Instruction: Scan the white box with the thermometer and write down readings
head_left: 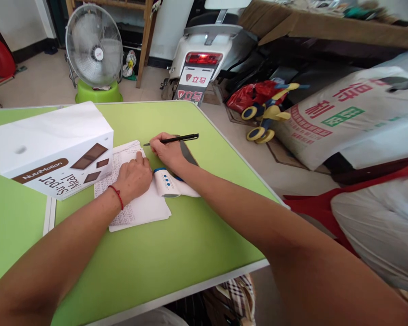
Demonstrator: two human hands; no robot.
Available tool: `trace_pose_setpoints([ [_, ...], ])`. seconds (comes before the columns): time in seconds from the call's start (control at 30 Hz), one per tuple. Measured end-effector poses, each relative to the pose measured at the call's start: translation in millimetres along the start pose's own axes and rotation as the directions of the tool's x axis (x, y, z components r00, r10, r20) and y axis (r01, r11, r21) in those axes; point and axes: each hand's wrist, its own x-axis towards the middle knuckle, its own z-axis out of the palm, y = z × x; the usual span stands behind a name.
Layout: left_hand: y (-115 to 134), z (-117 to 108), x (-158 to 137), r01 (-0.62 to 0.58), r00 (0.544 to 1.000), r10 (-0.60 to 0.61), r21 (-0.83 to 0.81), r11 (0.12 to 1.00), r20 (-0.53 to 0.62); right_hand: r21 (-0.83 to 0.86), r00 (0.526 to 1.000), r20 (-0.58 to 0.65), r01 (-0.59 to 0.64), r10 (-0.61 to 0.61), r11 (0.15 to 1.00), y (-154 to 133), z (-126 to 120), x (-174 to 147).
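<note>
A black pen (181, 139) is gripped in my right hand (168, 151), its tip pointing left just past the paper's upper right edge. My left hand (135, 175) lies on the sheets of paper (139, 213), fingers resting on the page; dense handwriting covers the left part. A white infrared thermometer (170, 183) with blue buttons lies on its side at the paper's right edge, beneath my right forearm. Behind my right hand, a dark flat object (189, 154) is partly hidden. Left of the paper stands a white NutriMotion box (54, 145).
The green folding table (149, 262) has a pale rim and a seam at left. Beyond it are a fan (94, 47) on a green stool, a white scooter (204, 50), a toy trike (267, 115) and a big white sack (347, 113). A red chair (313, 199) stands at right.
</note>
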Motion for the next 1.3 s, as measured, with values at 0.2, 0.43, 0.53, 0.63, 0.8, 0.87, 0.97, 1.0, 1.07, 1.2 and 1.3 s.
trace_pose_setpoints([
  [0.2,2.5,-4.5,-1.9,0.024,0.999,-0.025,0.020,1.000,0.034,0.206,0.987,0.054,0.137,-0.151,0.969,-13.4,-14.9,-7.0],
  [0.43,-7.9,-12.9,-24.5,-0.130,0.988,0.130,0.000,0.991,0.083,0.241,0.967,0.062,0.225,-0.246,0.944,-59.1,-41.2,-44.5],
  [0.53,-14.4,-14.7,-51.5,-0.218,0.973,0.220,-0.033,0.975,0.070,0.242,0.970,0.031,0.226,-0.240,0.944,-68.3,-46.1,-74.3],
  [0.63,-19.7,-12.1,-81.9,-0.283,0.957,0.289,-0.200,0.938,0.000,0.180,0.980,0.026,0.188,-0.196,0.965,-66.8,-42.1,-108.8],
  [0.8,-27.8,-2.0,-113.9,-0.147,0.985,0.008,-0.805,0.575,-0.175,0.173,0.886,0.226,0.373,-0.405,0.912,-42.9,-16.8,-149.7],
  [0.87,-31.8,1.8,-118.0,-0.048,0.982,-0.154,-0.928,0.370,-0.112,0.177,0.831,0.299,0.435,-0.470,0.883,-29.3,-6.2,-154.8],
  [0.97,-37.4,5.2,-118.8,-0.001,0.971,-0.231,-0.969,0.249,-0.060,0.152,0.806,0.372,0.436,-0.460,0.887,-14.4,3.1,-156.0],
  [1.0,-38.8,5.6,-118.3,-0.004,0.973,-0.221,-0.970,0.244,-0.060,0.132,0.802,0.373,0.452,-0.467,0.882,-12.2,4.1,-156.0],
  [1.07,-40.5,5.9,-116.5,-0.003,0.977,-0.206,-0.974,0.227,-0.051,0.079,0.782,0.370,0.511,-0.501,0.856,-11.7,3.8,-156.6],
  [1.2,-40.0,7.2,-113.5,0.027,0.966,-0.257,-0.995,0.100,0.001,0.029,0.694,0.379,0.652,-0.612,0.758,-18.0,-1.3,-159.0],
  [1.3,-37.5,9.9,-115.2,0.002,0.973,-0.228,-0.997,0.083,-0.017,0.071,0.623,0.369,0.721,-0.690,0.689,-21.1,-5.2,-159.9],
])
